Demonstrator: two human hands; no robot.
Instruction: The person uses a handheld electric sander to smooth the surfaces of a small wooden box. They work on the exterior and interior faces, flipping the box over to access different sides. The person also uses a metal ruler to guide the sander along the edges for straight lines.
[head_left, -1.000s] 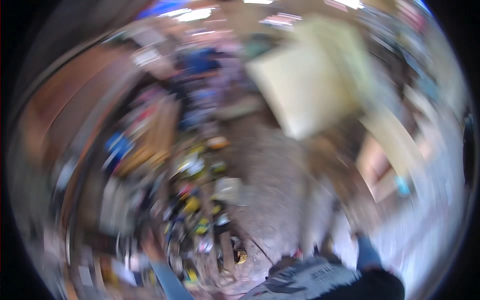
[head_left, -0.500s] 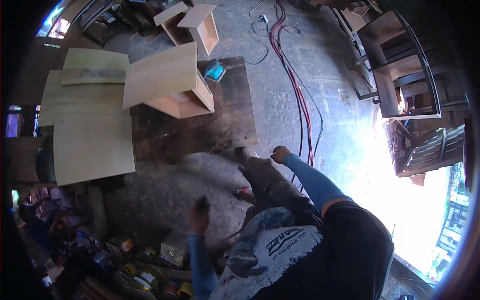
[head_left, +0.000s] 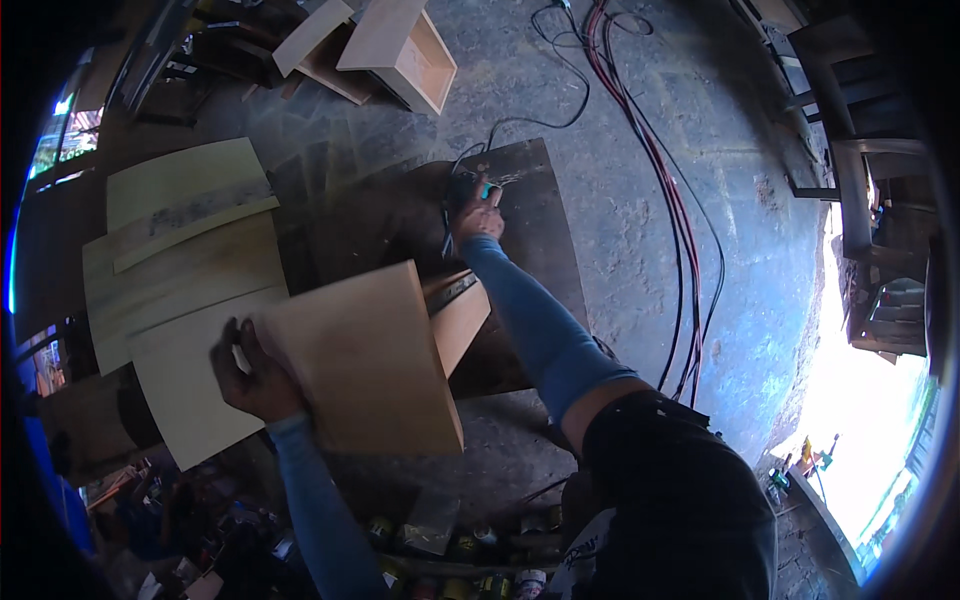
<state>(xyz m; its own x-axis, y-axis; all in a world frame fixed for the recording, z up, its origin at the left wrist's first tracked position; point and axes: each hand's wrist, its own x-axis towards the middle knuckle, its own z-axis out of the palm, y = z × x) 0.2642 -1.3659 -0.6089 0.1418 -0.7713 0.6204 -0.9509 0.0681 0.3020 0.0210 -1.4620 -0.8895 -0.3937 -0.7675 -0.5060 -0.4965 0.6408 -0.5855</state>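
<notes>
My left hand (head_left: 252, 372) grips the near left edge of an open wooden box (head_left: 370, 360) that lies on a dark board (head_left: 530, 240) on the concrete floor. My right hand (head_left: 478, 215) reaches far forward and closes around a teal power tool (head_left: 472, 190) with a black cord at the far end of that board. Both forearms wear blue sleeves.
Pale plywood sheets (head_left: 180, 260) are stacked at the left. More wooden boxes (head_left: 400, 45) lie at the top. Red and black cables (head_left: 660, 180) run across the floor on the right. Cans and clutter (head_left: 440, 545) sit near my feet. Furniture frames (head_left: 860, 150) stand at the right.
The view has swung from a blurred sweep down to the floor. My left hand has taken the wooden box and my right hand has reached out to the power tool.
</notes>
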